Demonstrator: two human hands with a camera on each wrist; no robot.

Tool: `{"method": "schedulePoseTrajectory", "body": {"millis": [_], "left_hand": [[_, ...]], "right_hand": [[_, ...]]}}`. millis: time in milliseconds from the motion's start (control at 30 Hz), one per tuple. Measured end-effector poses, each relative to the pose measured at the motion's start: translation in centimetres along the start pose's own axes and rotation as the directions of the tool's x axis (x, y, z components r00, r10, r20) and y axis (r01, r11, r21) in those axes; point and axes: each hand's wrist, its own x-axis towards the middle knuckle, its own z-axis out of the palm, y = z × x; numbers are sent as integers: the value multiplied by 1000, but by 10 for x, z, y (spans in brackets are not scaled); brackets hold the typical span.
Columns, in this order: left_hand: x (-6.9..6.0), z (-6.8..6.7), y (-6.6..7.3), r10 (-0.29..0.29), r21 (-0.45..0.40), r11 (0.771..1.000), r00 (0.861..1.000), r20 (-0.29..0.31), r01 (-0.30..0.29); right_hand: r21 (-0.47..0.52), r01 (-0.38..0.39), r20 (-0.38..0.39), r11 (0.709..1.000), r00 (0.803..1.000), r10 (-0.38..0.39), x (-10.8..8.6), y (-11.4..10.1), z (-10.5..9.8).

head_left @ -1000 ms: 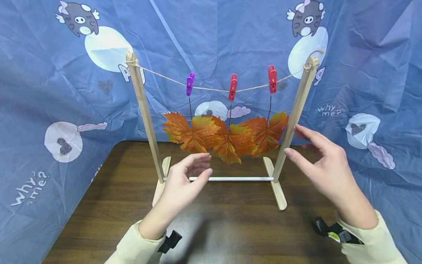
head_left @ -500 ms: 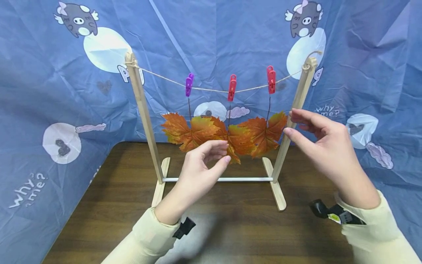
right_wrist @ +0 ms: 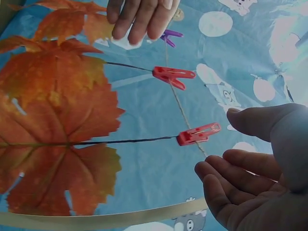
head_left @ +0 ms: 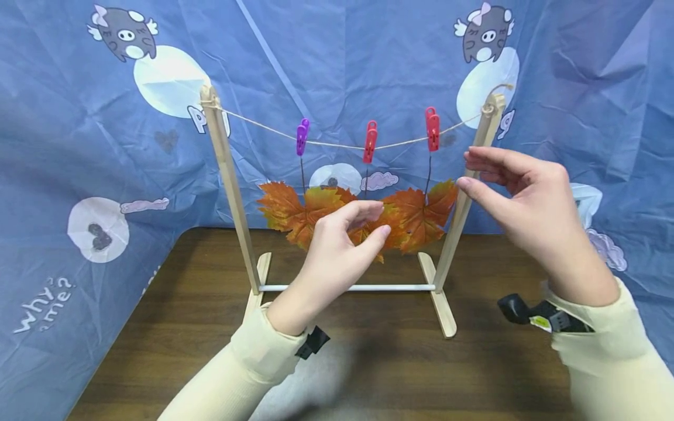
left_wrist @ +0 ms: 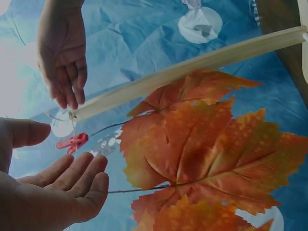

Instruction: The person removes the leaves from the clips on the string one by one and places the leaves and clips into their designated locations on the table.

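Observation:
Three orange maple leaves hang by thin dark stems from a string (head_left: pixel 337 144). A purple clothespin (head_left: pixel 302 137) holds the left leaf (head_left: pixel 284 207); a red clothespin (head_left: pixel 370 142) holds the middle one, and another red clothespin (head_left: pixel 432 130) the right leaf (head_left: pixel 421 219). My left hand (head_left: pixel 339 248) is in front of the middle leaf, partly hiding it, fingers relaxed and holding nothing. My right hand (head_left: pixel 532 202), also loosely bent and without a thing in it, is beside the right wooden post (head_left: pixel 457 228), below the string's right end. Whether its fingertips touch the post I cannot tell.
The string is tied between the right post and a left wooden post (head_left: pixel 230 187). Each post stands on a wooden foot (head_left: pixel 444 313), and a white rod (head_left: pixel 392 287) joins them low down. A brown table (head_left: pixel 400 374) bears the stand; blue printed cloth (head_left: pixel 337 58) hangs behind.
My left hand has moved up and to the right, from the left leaf's lower edge to the middle leaf. My right hand has risen along the right post. Leaves and clothespins stay put.

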Motion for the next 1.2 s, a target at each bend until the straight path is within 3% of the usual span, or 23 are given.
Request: {"method": "schedulePoseTrajectory", "body": {"millis": [367,733,1000,1200], "left_hand": [[23,11,8,-11,-21,1000,1000,23,11],[45,19,8,-50,-37,998,997,66,52],[60,27,11,-73,-9,997,995,66,74],[69,30,11,-116,26,993,989,88,114]], "right_hand": [[-44,3,22,999,1000,-2,25,-15,-7],[-134,16,105,991,994,-1,50,-33,-12],[-240,15,182,971,983,30,71,-41,-14],[-301,40,272,953,961,45,85,-44,-15]]}}
